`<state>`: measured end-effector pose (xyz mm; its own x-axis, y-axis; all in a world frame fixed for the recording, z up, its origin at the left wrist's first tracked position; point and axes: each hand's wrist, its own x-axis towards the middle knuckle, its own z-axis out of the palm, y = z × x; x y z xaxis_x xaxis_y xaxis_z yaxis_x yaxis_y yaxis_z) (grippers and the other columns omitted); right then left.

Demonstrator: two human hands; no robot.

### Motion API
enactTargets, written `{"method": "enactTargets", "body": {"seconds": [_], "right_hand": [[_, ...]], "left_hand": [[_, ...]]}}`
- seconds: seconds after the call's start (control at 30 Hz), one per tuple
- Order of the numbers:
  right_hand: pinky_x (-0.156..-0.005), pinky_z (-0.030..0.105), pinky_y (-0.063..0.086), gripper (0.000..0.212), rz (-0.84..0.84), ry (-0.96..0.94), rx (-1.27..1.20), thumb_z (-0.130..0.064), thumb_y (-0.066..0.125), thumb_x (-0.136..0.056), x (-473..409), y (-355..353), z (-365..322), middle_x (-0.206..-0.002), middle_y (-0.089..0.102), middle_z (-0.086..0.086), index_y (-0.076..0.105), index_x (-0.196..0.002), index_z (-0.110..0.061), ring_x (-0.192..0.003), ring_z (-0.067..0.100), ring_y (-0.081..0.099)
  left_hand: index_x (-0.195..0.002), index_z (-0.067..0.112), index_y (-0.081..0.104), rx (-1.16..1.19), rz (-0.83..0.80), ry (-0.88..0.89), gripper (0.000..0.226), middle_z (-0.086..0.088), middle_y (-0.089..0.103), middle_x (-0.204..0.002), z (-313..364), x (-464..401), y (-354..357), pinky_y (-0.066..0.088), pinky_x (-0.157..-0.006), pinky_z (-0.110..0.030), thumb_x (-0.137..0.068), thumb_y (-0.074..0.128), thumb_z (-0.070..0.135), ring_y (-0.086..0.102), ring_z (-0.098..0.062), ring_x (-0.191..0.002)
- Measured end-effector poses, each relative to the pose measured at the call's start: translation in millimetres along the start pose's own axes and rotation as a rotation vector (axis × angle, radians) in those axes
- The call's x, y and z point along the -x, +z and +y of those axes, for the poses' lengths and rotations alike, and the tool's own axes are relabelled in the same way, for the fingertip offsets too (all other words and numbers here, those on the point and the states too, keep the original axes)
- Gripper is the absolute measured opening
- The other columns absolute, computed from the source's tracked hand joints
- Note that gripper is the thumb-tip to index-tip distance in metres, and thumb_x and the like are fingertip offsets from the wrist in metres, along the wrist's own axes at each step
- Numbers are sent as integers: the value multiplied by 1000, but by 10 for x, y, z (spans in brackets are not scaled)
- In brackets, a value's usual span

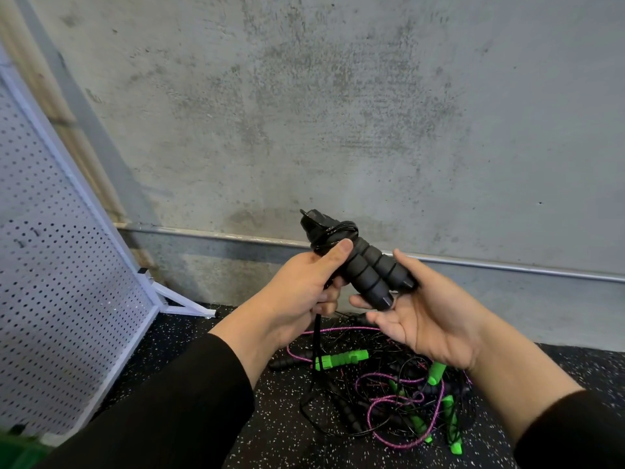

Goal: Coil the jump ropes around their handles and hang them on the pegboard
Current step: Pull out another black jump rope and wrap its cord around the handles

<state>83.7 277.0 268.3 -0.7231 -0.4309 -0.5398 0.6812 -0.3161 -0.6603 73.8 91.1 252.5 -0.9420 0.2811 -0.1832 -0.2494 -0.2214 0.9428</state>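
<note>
Black foam handles, paired side by side, held mid-air before concrete wall; long axis slants from upper left down to lower right. Black cord coiled round upper ends, free length hanging through left hand. Left hand pinches cord with thumb at coil. Right hand open, palm up, cradling lower handle ends. Remaining ropes tangled on floor below. Pegboard well left, nearer left hand.
</note>
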Motion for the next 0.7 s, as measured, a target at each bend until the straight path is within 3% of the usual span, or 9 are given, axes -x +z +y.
{"method": "enactTargets", "body": {"seconds": [0.1,0.23,0.33,0.43,0.57,0.7], "right_hand": [[-47,26,55,59,-72,-42,-43,-50,50,-97,-23,-3,3,-89,64,22,64,-127,0,-56,22,59],[-49,23,48,57,-44,-229,-49,-42,50,-98,-100,13,7,-85,62,21,57,-133,2,-59,19,52],[-50,24,49,48,40,-358,-57,-40,49,-102,-115,-5,-47,-87,61,22,59,-128,0,-59,19,52],[-54,25,51,36,137,-444,-2,-36,52,-102,-122,-59,-72,-94,59,23,62,-120,-5,-62,20,52],[-58,28,50,23,286,-601,303,-29,51,-105,-148,-20,-15,-90,60,11,70,-103,-18,-66,21,51],[-64,35,57,21,386,-722,650,-27,52,-104,-161,32,8,-92,69,6,71,-112,-26,-69,15,57]], "left_hand": [[-79,14,53,11,17,-2,36,1,47,-64,11,-10,-28,23,-44,-19,-98,60,44,25,-7,-50],[-81,16,60,-68,52,-21,39,2,49,-69,18,-21,-51,20,-47,-24,-93,63,53,24,-8,-49],[-107,13,73,-124,75,-51,56,7,45,-65,17,-8,-61,23,-45,-23,-83,65,63,24,-7,-48],[-117,10,70,-98,72,-77,53,7,40,-64,28,-12,-45,20,-44,-22,-91,62,56,21,-7,-49],[-123,5,64,3,72,-141,40,7,39,-63,19,-33,-19,18,-42,-20,-101,57,37,19,-6,-47],[-125,2,62,89,86,-167,43,6,45,-63,18,-30,27,19,-41,-19,-97,62,34,23,-6,-45]]}}
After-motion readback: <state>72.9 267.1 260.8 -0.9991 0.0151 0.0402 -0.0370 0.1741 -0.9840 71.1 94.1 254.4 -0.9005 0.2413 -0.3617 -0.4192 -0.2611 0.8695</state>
